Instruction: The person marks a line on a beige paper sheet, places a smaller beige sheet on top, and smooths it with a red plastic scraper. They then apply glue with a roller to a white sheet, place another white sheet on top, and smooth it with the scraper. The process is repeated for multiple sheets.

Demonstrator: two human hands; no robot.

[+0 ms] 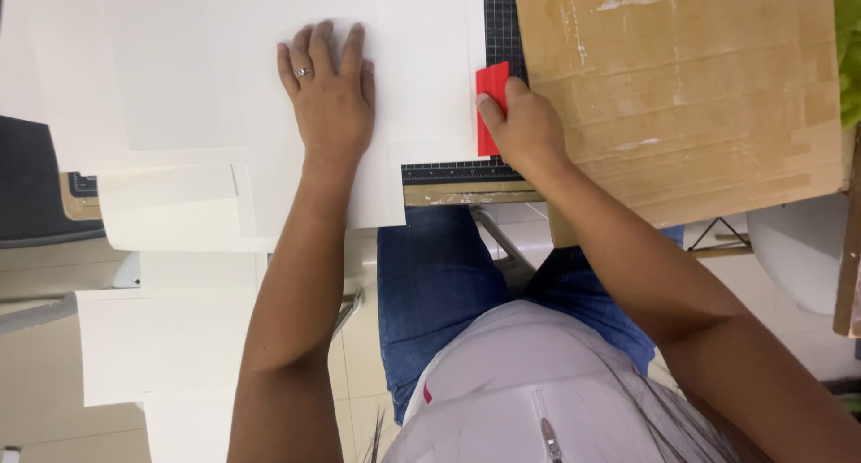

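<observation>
My left hand point(328, 90) lies flat, fingers spread, on a stack of white paper sheets point(179, 77); a ring shows on one finger. At the right edge of the top sheet my right hand point(527, 127) grips a flat red plastic scraper point(490, 86), pressing it onto the paper's edge. The scraper's lower part is partly hidden by my fingers. Under the paper lies a dark cutting mat point(502, 24) with a grid and ruler marks.
A large brown cardboard sheet point(700, 86) covers the table to the right of the mat. More white sheets point(161, 337) hang over the table's near edge at left. My blue-jeaned legs point(430, 284), a tiled floor and a white chair point(803, 248) are below.
</observation>
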